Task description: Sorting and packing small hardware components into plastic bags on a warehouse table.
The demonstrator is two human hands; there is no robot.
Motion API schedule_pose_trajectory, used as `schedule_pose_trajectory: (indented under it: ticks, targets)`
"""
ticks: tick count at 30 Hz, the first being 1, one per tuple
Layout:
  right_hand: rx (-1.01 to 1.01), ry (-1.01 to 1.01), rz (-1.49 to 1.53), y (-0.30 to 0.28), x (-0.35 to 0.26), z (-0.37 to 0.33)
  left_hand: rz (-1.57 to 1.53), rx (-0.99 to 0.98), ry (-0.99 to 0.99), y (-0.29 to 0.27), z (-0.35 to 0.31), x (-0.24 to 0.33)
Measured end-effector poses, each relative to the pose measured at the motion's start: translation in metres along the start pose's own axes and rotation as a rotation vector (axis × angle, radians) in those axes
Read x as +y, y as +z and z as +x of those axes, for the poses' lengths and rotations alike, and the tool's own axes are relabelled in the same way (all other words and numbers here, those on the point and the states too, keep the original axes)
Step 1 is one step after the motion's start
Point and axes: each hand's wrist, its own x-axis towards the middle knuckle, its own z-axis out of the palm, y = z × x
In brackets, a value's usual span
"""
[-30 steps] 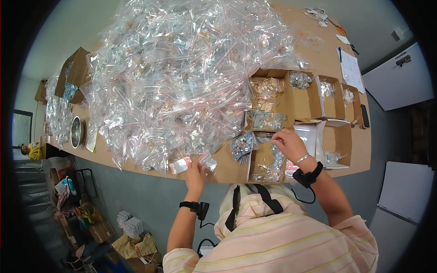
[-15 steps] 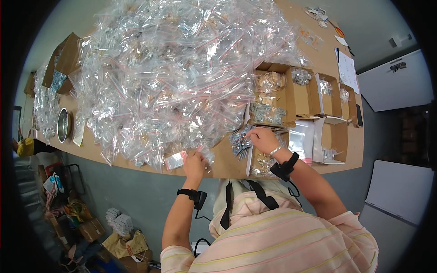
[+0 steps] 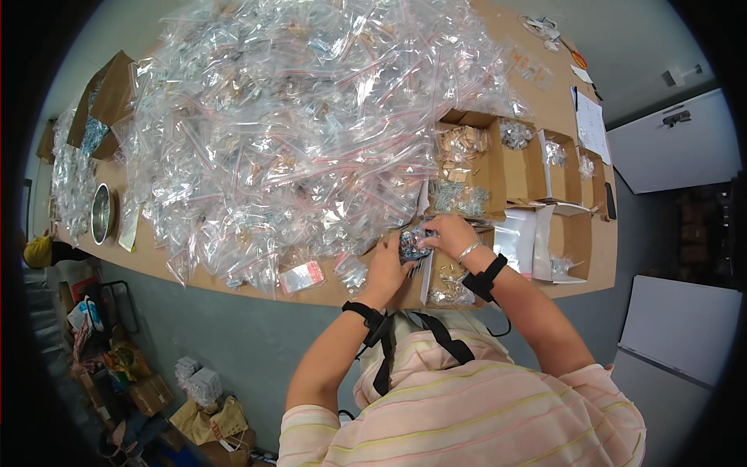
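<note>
A heap of small screws and metal fittings lies near the table's front edge, partly covered by my hands. My left hand is cupped against the heap's left side, thumb apart from the fingers. On the right side, my right hand has its fingers curled in at the pieces; what they hold is too small to make out. Left of my left hand lies a small clear bag of metal parts. Farther left is a flat clear packet with a red edge.
A large pile of clear zip bags covers much of the table. Cardboard boxes with sorted parts stand at right, beside a stack of flat clear bags. A metal bowl sits at far left. Papers lie at the right edge.
My left hand has let go of the small clear bag and moved right to the heap of screws. My right hand has stayed at the heap, with its fingers shifted slightly.
</note>
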Motion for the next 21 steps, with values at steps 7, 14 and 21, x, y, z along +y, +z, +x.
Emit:
schedule_pose_trajectory:
  ticks: [7, 14, 21]
  targets:
    - [0.077, -0.199, 0.165, 0.004, -0.034, -0.003, -0.25, 0.092, 0.032, 0.001, 0.002, -0.027]
    - [-0.076, -0.163, 0.095, 0.015, -0.055, 0.018, -0.587, 0.1, -0.097, 0.001, -0.015, -0.053]
    - [-0.214, -0.205, 0.09, 0.004, -0.071, 0.037, -0.81, 0.15, -0.156, 0.011, -0.016, -0.063]
